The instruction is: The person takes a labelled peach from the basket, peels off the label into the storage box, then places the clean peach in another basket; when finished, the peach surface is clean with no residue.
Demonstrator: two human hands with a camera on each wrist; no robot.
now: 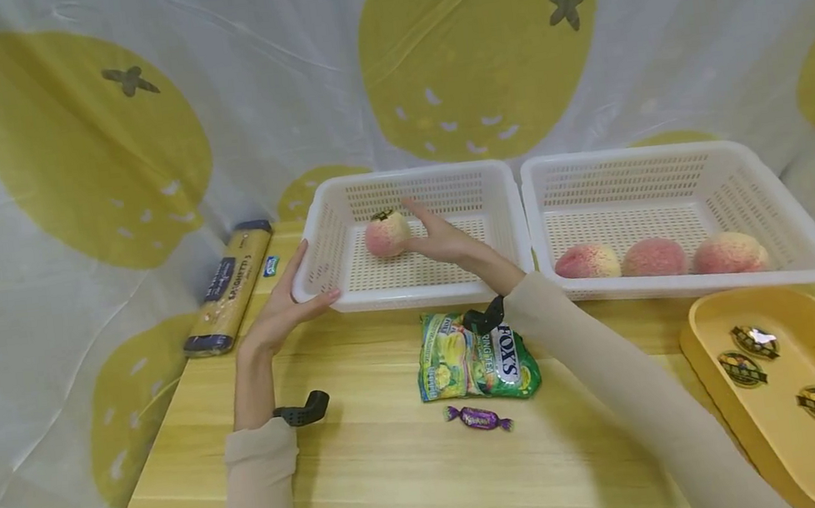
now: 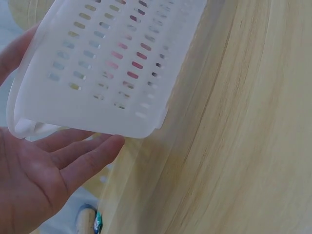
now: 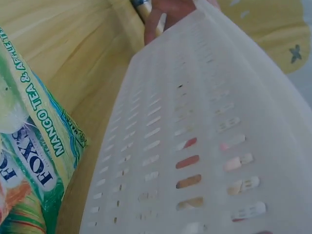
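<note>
My left hand [image 1: 280, 309] grips the near left corner of a white perforated plastic basket [image 1: 427, 295]. Its thumb lies over the rim, and in the left wrist view the fingers [image 2: 90, 163] run along the outside wall. Inside that basket is one pink and cream peach [image 1: 386, 235] with a dark patch on top. My right hand [image 1: 442, 237] reaches over the front rim, thumb against or very near the peach's right side, the other fingers stretched out apart from it. The right wrist view shows mostly the basket's outer wall [image 3: 161, 126]; the right hand is hidden there.
A second white basket [image 1: 683, 284] with three peaches [image 1: 653, 258] adjoins on the right. In front lie a green Fox's candy bag [image 1: 476, 359] and a purple wrapped candy [image 1: 479, 418]. A yellow tray [image 1: 784, 446] stands at right, a spaghetti pack [image 1: 230, 287] at left.
</note>
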